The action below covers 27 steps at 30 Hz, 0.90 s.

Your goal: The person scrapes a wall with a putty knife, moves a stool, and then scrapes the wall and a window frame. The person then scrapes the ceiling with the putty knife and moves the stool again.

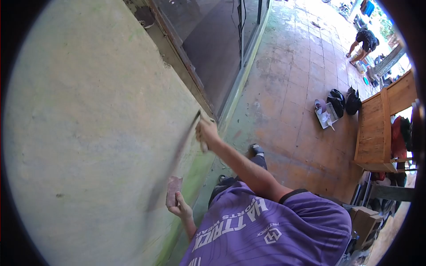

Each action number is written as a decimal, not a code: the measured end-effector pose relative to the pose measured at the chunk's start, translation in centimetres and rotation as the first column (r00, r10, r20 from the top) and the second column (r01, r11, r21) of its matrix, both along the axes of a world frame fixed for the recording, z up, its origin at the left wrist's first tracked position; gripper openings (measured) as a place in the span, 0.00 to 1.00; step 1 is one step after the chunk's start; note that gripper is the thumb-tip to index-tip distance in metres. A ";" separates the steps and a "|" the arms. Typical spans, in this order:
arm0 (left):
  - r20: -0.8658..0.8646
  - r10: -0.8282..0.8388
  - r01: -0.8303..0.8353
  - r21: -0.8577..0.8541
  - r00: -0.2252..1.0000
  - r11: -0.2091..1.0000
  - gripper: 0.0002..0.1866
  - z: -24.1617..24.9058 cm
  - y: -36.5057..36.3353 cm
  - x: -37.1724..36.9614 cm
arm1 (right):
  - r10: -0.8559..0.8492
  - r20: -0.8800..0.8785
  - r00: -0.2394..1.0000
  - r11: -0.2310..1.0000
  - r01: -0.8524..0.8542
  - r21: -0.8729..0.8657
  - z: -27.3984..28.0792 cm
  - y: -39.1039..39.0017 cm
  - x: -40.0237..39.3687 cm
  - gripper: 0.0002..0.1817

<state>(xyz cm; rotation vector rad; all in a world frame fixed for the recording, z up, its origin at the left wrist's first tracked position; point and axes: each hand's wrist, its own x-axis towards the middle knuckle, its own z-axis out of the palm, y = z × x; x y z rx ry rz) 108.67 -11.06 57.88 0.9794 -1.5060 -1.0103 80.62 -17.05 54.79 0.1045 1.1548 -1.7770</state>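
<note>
My right hand [207, 132] is closed around a scraper [198, 116], and its thin dark edge meets the wall near the window frame. Lower down, my left hand [181, 206] grips a flat, dusty pinkish rectangular piece [174, 188] by its lower part, thumb across the front. Both hands are in front of the pale, patchy wall [97, 124], which shows a greenish band along its base. A long shadow from my right arm falls over the wall surface.
A window frame [182, 48] borders the wall. On the tiled floor [284, 102] stand a white tray [327, 117] and black bags [336, 102]. Wooden furniture [375, 128] and cardboard boxes [364, 224] are at the right. Farther off, a person [366, 42] bends down.
</note>
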 end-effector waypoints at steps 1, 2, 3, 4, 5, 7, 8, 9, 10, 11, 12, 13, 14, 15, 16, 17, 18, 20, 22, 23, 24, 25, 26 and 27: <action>-0.004 0.022 -0.021 0.004 1.000 1.000 0.12 -0.1 0.4 0.2 | -0.018 0.000 1.000 1.000 0.018 0.011 -1.2 -0.7 -1.3 0.34; -0.008 0.042 -0.042 0.008 0.999 0.999 0.13 -0.6 0.8 0.3 | -0.006 0.089 0.996 1.000 0.006 0.000 -1.2 -0.6 -1.8 0.34; -0.006 0.061 -0.061 0.012 0.998 0.998 0.13 -1.0 1.0 0.5 | 0.027 0.063 0.998 1.000 -0.026 -0.012 -0.2 0.0 -0.6 0.34; -0.010 0.092 -0.091 0.047 0.996 0.995 0.13 -1.7 1.2 0.7 | 0.057 0.037 0.998 0.998 -0.056 -0.024 2.1 1.0 1.4 0.34; -0.017 0.126 -0.124 0.086 0.992 0.988 0.13 -2.5 1.7 0.5 | 0.090 0.006 0.996 0.996 -0.090 -0.031 4.3 2.1 3.1 0.34; -0.036 0.160 -0.154 0.126 0.986 0.980 0.13 -2.5 2.4 -0.2 | 0.105 -0.061 0.993 0.993 -0.107 -0.039 5.2 2.8 4.2 0.33; -0.047 0.161 -0.154 0.126 0.986 0.980 0.14 -2.2 2.7 -0.3 | 0.081 -0.079 0.994 0.996 -0.082 -0.021 4.0 2.2 3.4 0.33; -0.053 0.162 -0.155 0.128 0.985 0.980 0.14 -1.9 3.2 -0.3 | 0.057 -0.092 0.994 0.998 -0.057 -0.001 2.4 1.7 2.5 0.33; -0.037 0.183 -0.177 0.139 0.982 0.974 0.14 -1.8 3.9 -0.1 | 0.035 -0.076 0.997 0.999 -0.032 0.030 0.1 0.5 0.6 0.32; -0.019 0.202 -0.197 0.148 0.979 0.969 0.15 -1.8 4.5 0.1 | 0.070 -0.033 0.997 0.997 -0.069 0.039 -0.2 0.8 1.1 0.32; -0.006 0.215 -0.212 0.152 0.977 0.966 0.15 -1.7 4.7 0.2 | 0.100 0.005 0.995 0.994 -0.100 0.039 -0.1 0.8 1.2 0.32; -0.005 0.209 -0.205 0.162 0.978 0.965 0.16 -2.0 4.6 0.4 | 0.129 0.039 0.991 0.991 -0.130 0.036 1.6 1.1 1.0 0.32; -0.005 0.207 -0.203 0.177 0.978 0.963 0.16 -2.5 4.9 0.8 | 0.148 -0.056 0.987 0.989 -0.148 0.009 3.2 2.5 3.0 0.32; -0.003 0.207 -0.202 0.193 0.978 0.960 0.16 -2.9 5.1 0.9 | 0.204 -0.057 0.977 0.979 -0.204 0.015 5.4 3.6 4.4 0.33; 0.005 0.228 -0.224 0.202 0.974 0.953 0.16 -2.3 5.2 0.3 | 0.182 -0.081 0.980 0.983 -0.184 -0.019 4.9 3.6 4.9 0.33; 0.012 0.251 -0.248 0.210 0.968 0.946 0.16 -1.5 5.4 -0.3 | 0.160 -0.106 0.981 0.984 -0.167 -0.056 4.0 3.4 4.9 0.33; 0.023 0.277 -0.275 0.218 0.961 0.936 0.17 -0.9 5.8 -0.6 | 0.119 -0.063 0.991 0.992 -0.122 -0.039 2.1 2.6 4.1 0.33; 0.052 0.239 -0.244 0.207 0.970 0.947 0.18 -0.5 6.0 -0.6 | 0.036 0.025 0.999 0.999 -0.036 0.003 -1.7 1.0 1.9 0.32; 0.056 0.206 -0.213 0.201 0.977 0.956 0.19 -0.5 5.1 -0.8 | 0.158 -0.014 0.987 0.987 -0.159 -0.004 -0.3 1.7 3.1 0.32; 0.046 0.195 -0.201 0.209 0.980 0.957 0.20 -1.0 4.9 -0.8 | 0.219 -0.041 0.975 0.976 -0.219 0.001 0.7 2.4 3.8 0.32; 0.039 0.185 -0.189 0.224 0.982 0.956 0.20 -1.4 5.0 -1.0 | 0.273 -0.052 0.961 0.960 -0.275 -0.047 2.8 3.7 4.6 0.33; 0.057 0.204 -0.212 0.254 0.977 0.944 0.21 -0.6 5.3 -2.1 | 0.266 -0.035 0.963 0.961 -0.268 -0.071 4.1 4.2 5.1 0.33; 0.073 0.224 -0.236 0.285 0.972 0.929 0.21 0.4 5.5 -3.0 | 0.239 -0.028 0.971 0.969 -0.240 -0.054 3.7 3.7 4.5 0.33; 0.096 0.245 -0.263 0.312 0.965 0.913 0.21 1.1 5.8 -3.7 | 0.214 -0.016 0.977 0.976 -0.215 -0.039 2.6 3.1 4.1 0.35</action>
